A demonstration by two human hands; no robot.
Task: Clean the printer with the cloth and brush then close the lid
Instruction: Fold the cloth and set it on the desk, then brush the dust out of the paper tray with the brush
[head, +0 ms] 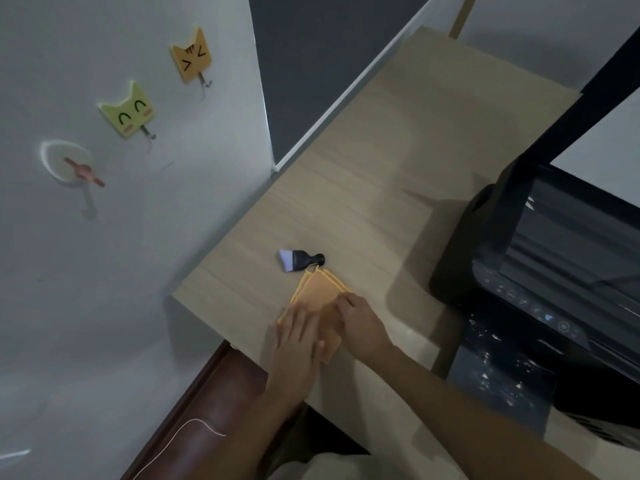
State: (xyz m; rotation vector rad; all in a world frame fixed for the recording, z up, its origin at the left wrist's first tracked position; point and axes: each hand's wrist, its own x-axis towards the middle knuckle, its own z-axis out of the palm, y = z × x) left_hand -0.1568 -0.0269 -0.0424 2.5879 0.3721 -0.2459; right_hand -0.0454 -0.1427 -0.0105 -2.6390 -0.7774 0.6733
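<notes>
Both hands on cloth [317,299]; left hand [298,336] flat, spread | right hand [360,323] pinching it

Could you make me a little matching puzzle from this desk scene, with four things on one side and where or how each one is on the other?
Things:
1. orange cloth
2. brush
3. printer lid
4. yellow cat hook

States:
A. stuck on the wall
B. raised open
C. under both hands
D. lying untouched on the desk, just beyond the cloth

Pairs: 1-C, 2-D, 3-B, 4-A. The left hand and right hand both rest on the cloth.
</notes>
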